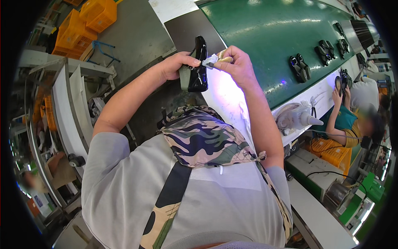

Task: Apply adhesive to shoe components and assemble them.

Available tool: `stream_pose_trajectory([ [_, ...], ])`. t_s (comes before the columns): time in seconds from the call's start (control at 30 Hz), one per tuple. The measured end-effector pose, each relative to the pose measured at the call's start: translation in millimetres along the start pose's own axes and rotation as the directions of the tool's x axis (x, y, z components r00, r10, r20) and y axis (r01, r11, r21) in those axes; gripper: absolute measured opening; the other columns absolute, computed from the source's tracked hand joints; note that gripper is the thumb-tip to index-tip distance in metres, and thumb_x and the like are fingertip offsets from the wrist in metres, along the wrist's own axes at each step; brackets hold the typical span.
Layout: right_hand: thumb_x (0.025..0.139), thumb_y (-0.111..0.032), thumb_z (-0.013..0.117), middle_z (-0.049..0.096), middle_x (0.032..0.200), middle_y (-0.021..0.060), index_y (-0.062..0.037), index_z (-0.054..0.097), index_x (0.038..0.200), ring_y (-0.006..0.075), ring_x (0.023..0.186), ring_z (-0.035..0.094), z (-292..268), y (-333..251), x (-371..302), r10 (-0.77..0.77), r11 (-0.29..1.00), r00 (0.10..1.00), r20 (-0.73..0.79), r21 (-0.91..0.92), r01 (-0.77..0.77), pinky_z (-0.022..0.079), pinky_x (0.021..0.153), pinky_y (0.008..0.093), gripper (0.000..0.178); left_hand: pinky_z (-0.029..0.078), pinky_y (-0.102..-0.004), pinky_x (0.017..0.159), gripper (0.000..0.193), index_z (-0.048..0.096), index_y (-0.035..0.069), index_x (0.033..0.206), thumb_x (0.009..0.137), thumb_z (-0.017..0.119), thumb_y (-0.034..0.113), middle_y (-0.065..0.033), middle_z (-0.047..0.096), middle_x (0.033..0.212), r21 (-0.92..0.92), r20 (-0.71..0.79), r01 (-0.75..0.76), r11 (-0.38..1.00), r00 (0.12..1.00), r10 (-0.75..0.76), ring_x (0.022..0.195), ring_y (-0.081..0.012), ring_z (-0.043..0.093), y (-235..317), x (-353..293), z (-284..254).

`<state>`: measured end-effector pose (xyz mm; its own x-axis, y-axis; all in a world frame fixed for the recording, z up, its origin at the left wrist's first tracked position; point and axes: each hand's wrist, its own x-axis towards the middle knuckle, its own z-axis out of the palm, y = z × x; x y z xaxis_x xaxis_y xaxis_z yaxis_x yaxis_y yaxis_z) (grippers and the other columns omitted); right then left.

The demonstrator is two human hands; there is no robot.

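Observation:
A glossy black sandal (200, 78) is held up on edge in front of me, its chunky sole showing. My left hand (177, 65) grips it by the middle, thumb pressed on its near side. Pinched in my right hand (239, 66) is a crumpled white cloth (211, 60), which meets the sandal near my left thumb. A small dark piece shows under the cloth; its kind is unclear. Yellowish covers wrap some right fingertips.
A green conveyor belt (257, 45) carries several black sandals (300, 68). Along its near ledge lies a white bottle (296, 118) with a pointed nozzle. A person (348, 116) at right handles another sandal. Orange crates (76, 31) stand at the far left.

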<state>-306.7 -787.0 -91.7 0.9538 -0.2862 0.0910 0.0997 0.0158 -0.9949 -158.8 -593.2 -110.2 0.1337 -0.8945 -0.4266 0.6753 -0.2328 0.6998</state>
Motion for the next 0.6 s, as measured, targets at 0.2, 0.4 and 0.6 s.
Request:
stream_pose_trajectory([
  [0.2,0.076,0.002,0.075,0.062,0.086,0.0031,-0.0031,0.055,0.08,0.0079,0.077,0.052,8,-7,-3,0.084,0.993,0.987,0.139,0.065,-0.094,0.045,0.068,0.0251,0.022,0.054,-0.0428,0.092,0.045,0.06,0.001,0.119,0.083,0.068,0.026,-0.0161,0.068,0.11,-0.196,-0.027,0.022,0.98,0.999,-0.027,0.098,-0.0265,0.068,-20,2,-32],
  [0.4,0.074,0.004,0.073,0.063,0.09,0.0076,-0.0036,0.053,0.08,0.0102,0.081,0.054,16,-15,-3,-0.031,0.995,0.98,0.199,-0.085,0.049,0.045,0.072,0.0262,0.023,0.052,-0.0478,0.095,0.038,0.061,0.006,0.118,0.086,0.066,0.025,-0.0155,0.068,0.111,-0.403,-0.025,0.017,0.915,0.999,-0.029,0.1,-0.0285,0.067,-34,-10,-31],
  [0.6,0.075,0.006,0.07,0.064,0.094,0.0108,-0.0047,0.049,0.079,0.0119,0.084,0.056,24,-12,-6,-0.155,0.984,0.957,0.245,-0.05,0.173,0.045,0.074,0.0264,0.024,0.052,-0.0494,0.095,0.036,0.063,0.005,0.115,0.089,0.063,0.029,-0.0156,0.069,0.108,-0.545,-0.076,-0.063,0.836,0.997,0.026,0.097,-0.0299,0.068,-56,-23,-21],
])
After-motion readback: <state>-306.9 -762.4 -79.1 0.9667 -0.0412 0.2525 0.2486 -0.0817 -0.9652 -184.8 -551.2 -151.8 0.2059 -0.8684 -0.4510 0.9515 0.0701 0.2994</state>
